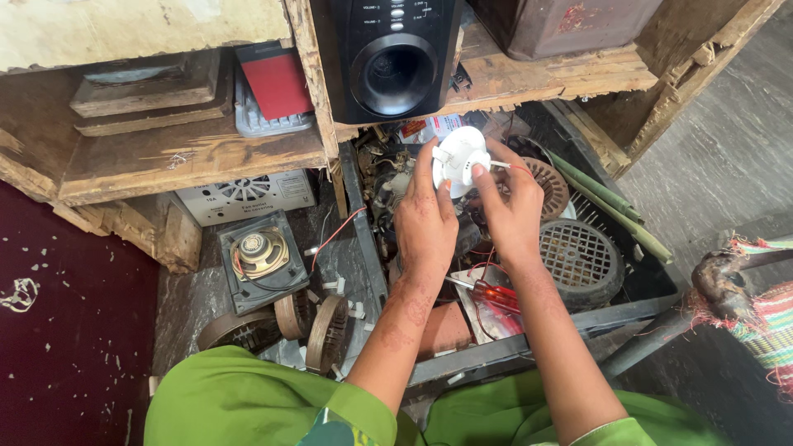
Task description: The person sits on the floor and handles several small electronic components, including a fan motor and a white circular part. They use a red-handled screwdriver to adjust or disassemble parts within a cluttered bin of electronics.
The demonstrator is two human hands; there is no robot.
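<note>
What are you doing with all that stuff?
A person in green sits over a dark crate full of old electrical parts. Both hands hold up a small round white part: the left hand grips it from below, the right hand pinches its side, where a thin red wire comes off. A round grille lies in the crate, and a loose speaker sits on the floor.

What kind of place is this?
Likely a small electronics repair or salvage corner, worked on the floor. Both hands hold a small white round part over a black crate of fan grilles and wiring; a bare speaker driver and a black speaker cabinet sit nearby.
</note>
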